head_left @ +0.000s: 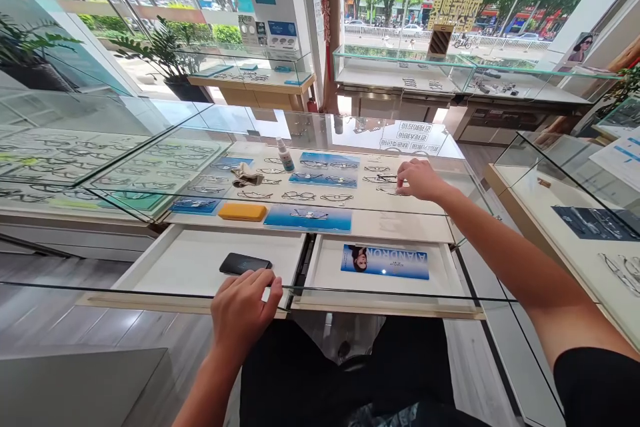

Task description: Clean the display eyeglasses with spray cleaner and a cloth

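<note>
My right hand [419, 180] reaches over the display counter, its fingers pinched on a dark-framed pair of eyeglasses [386, 177] at the right end of the rows. The fingers partly cover this pair. At the near side, my left hand [244, 310] is closed over the front edge of the counter's glass [150, 288]; its fingertips are partly hidden. Just beyond it a black phone [245, 263] appears in the open left drawer [175, 257]. Several other eyeglasses [299, 196] lie in rows, some on blue cards [330, 221].
A yellow glasses case [243, 212], a crumpled cloth [247, 175] and a small spray bottle [285, 155] are among the frames. The open right drawer [325, 280] holds a blue printed card [385, 262]. Glass cases stand at the left, right [530, 187] and back [400, 70].
</note>
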`<state>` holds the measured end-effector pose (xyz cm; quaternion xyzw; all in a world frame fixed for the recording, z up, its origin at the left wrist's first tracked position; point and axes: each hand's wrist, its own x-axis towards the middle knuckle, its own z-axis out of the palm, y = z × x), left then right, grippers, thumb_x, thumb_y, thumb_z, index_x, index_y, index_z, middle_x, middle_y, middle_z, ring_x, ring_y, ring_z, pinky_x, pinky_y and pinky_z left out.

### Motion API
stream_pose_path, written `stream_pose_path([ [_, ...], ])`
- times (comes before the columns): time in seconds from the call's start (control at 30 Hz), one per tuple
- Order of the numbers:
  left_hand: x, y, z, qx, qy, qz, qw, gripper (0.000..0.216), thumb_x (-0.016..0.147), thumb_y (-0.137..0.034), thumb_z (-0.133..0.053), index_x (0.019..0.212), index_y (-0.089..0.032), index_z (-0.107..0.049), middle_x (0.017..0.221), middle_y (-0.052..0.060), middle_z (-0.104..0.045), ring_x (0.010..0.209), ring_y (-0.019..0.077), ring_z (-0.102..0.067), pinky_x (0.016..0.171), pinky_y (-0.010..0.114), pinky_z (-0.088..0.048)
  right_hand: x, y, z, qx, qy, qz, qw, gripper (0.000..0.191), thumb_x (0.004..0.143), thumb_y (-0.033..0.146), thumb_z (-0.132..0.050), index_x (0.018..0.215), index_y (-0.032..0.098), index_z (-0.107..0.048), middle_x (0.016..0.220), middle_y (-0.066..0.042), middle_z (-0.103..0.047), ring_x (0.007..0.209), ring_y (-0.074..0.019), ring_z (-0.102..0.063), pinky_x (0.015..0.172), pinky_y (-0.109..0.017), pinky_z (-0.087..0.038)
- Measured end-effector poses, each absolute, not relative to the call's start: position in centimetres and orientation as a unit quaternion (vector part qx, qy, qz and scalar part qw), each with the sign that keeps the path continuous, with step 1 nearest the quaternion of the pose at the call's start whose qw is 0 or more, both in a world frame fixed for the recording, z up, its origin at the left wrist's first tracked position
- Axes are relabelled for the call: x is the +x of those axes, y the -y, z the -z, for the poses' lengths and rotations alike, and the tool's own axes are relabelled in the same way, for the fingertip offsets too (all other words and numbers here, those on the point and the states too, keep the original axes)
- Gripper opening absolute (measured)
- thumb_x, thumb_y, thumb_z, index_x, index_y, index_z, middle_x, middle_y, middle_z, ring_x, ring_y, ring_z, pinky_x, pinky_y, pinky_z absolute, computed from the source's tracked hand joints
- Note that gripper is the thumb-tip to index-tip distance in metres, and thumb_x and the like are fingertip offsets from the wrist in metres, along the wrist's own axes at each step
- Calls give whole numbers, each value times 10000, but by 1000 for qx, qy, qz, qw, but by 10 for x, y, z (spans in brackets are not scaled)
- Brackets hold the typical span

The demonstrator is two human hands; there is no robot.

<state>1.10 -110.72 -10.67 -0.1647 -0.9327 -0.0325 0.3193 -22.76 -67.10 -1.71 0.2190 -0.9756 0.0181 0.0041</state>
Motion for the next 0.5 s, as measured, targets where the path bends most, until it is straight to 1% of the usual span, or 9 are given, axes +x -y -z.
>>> stream_pose_path([
  [0.13, 10, 1107, 108, -169, 929, 37, 328, 379, 1112, -285, -526, 738, -227, -556, 654, -12, -611, 627, 191, -555, 709, 374, -366, -224, 669, 17, 226, 974, -8, 16, 167, 982, 395, -796, 944, 245, -861, 1402, -99, -737, 1375, -377, -550, 1222, -589, -345],
  [0.2, 9, 1107, 109, -171, 923, 37, 343, 381, 1105, -274, -542, 726, -229, -552, 645, -10, -601, 626, 192, -548, 709, 374, -365, -219, 670, 13, 226, 974, 4, 26, 149, 977, 376, -802, 987, 244, -870, 1427, -116, -727, 1386, -398, -553, 1226, -616, -361],
  [0.3, 7, 1105, 113, -174, 908, 40, 378, 426, 1104, -258, -568, 682, -234, -516, 602, -11, -555, 600, 190, -508, 694, 376, -349, -197, 684, -1, 242, 968, -7, 71, 183, 984, 308, -782, 1124, 216, -857, 1454, -161, -712, 1385, -420, -575, 1172, -609, -455],
  [0.37, 5, 1105, 117, -175, 898, 49, 401, 462, 1108, -243, -573, 655, -236, -483, 574, -15, -514, 580, 187, -473, 679, 376, -332, -172, 702, -9, 285, 953, -58, 82, 238, 1045, 290, -692, 1221, 198, -823, 1438, -171, -720, 1330, -384, -629, 1090, -546, -531],
  [0.43, 4, 1106, 121, -178, 890, 61, 416, 475, 1110, -229, -571, 646, -238, -467, 561, -18, -485, 570, 185, -450, 668, 372, -322, -143, 727, -12, 344, 932, -112, 15, 266, 1090, 332, -642, 1263, 201, -795, 1368, -145, -760, 1222, -321, -700, 982, -467, -571],
  [0.5, 3, 1108, 125, -181, 884, 71, 424, 478, 1105, -221, -578, 644, -240, -456, 555, -21, -467, 564, 184, -435, 662, 369, -319, -118, 752, -3, 409, 902, -115, -79, 250, 1106, 350, -623, 1212, 210, -801, 1213, -107, -815, 1080, -273, -740, 840, -391, -548],
])
